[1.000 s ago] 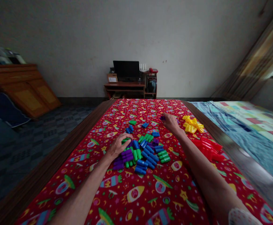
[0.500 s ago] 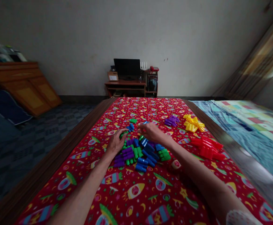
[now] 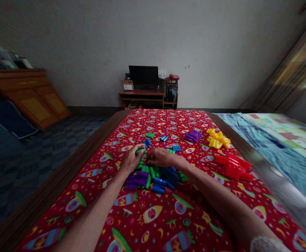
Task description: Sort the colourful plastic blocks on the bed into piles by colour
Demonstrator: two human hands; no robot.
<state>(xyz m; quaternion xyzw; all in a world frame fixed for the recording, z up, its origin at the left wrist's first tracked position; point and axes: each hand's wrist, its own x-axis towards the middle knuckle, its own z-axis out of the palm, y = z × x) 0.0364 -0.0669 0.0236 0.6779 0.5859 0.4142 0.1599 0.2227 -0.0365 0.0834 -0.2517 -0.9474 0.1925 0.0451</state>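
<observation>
- Here, a green block [image 3: 139, 151] sits at the far-left edge of a mixed heap [image 3: 152, 172], between the thumb and fingers of the left hand [image 3: 132, 160], which appears to grip it.
- The right hand [image 3: 162, 157] dips into the heap just beside it, fingers curled downward; whether they pinch anything cannot be told.
- To pick well here, the person would probably do best to take top-lying blocks first, pinching each across its sides so that neighbours stay put.
- With the hands so near each other, lifting straight up before swinging aside should avoid a knock.
- Purple blocks [image 3: 138, 180] and blue blocks [image 3: 159, 182] lie on the heap's near side.
- Towards the right, apart from the heap, rest a purple cluster [image 3: 193, 135], a yellow cluster [image 3: 217, 139] and a red cluster [image 3: 233, 166].
- A red printed cloth [image 3: 132, 217] covers the surface [image 3: 95, 147]; a bed [image 3: 294, 161] lies to its right.
</observation>
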